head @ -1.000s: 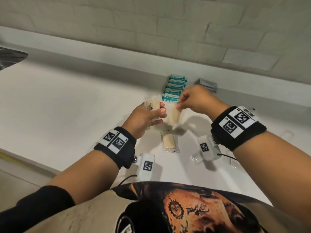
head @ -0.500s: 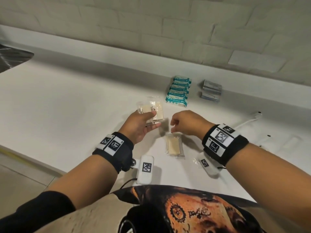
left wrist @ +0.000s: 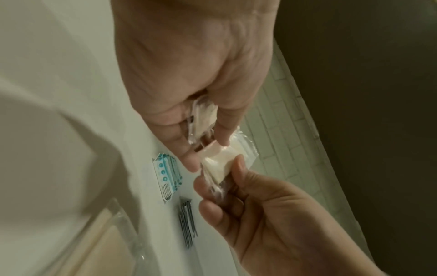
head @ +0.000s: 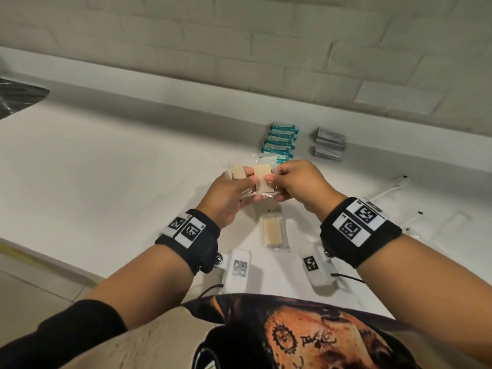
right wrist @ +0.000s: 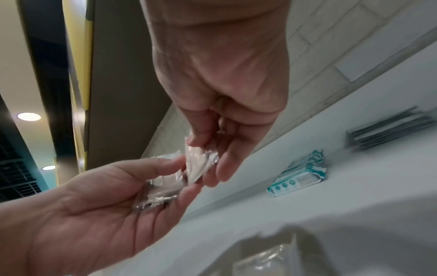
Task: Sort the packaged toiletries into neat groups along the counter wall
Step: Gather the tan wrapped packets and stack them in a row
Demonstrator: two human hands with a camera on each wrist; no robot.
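Left hand [head: 229, 193] gripping a small stack of clear soap packets [head: 237, 173] above the counter [head: 106, 169]; right hand [head: 298, 182] pinching one more packet [head: 262, 179] against it, best squared edge to edge before release; another packet [head: 273, 231] lies below; teal packs [head: 281, 141] and grey sachets [head: 330, 143] grouped by the wall.

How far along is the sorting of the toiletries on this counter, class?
Done: teal packets and grey sachets sit in two neat groups by the wall. In hand: left hand and right hand both hold clear-wrapped beige packets. Left: one beige packet lies mid-counter, and that group isn't placed yet.
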